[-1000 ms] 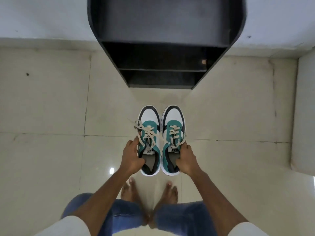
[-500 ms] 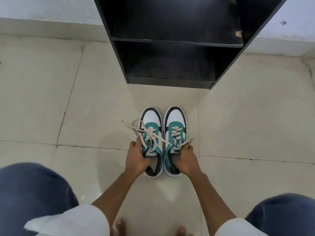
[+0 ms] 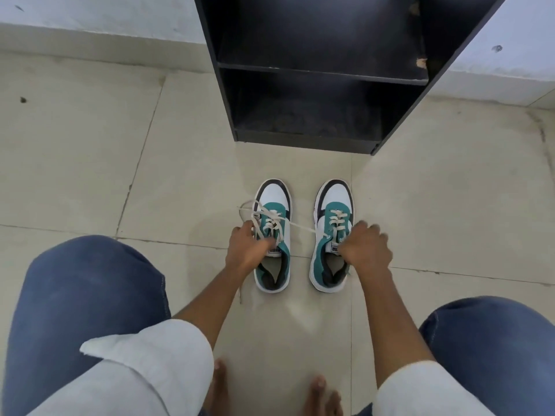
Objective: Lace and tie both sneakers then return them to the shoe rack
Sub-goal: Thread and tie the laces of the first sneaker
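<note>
Two teal, white and black sneakers stand on the tiled floor, toes toward the rack, a small gap between them. My left hand [image 3: 247, 250] grips the tongue area of the left sneaker [image 3: 274, 235], whose cream laces [image 3: 261, 216] lie loose and trail off to both sides. My right hand [image 3: 365, 247] is closed on the tongue and collar of the right sneaker [image 3: 332, 232], whose laces are threaded through the eyelets. The black shoe rack [image 3: 318, 85] stands just beyond the shoes with two dark shelves visible and nothing on them.
I am crouched, with my denim-clad knees at the lower left and lower right and my bare feet at the bottom edge. A white wall with a beige skirting runs behind the rack. Beige floor tiles spread out on both sides.
I have crouched lower and closer to the rack. The two sneakers, held together side by side before, now sit on the floor spaced apart, each hand still on its shoe.
</note>
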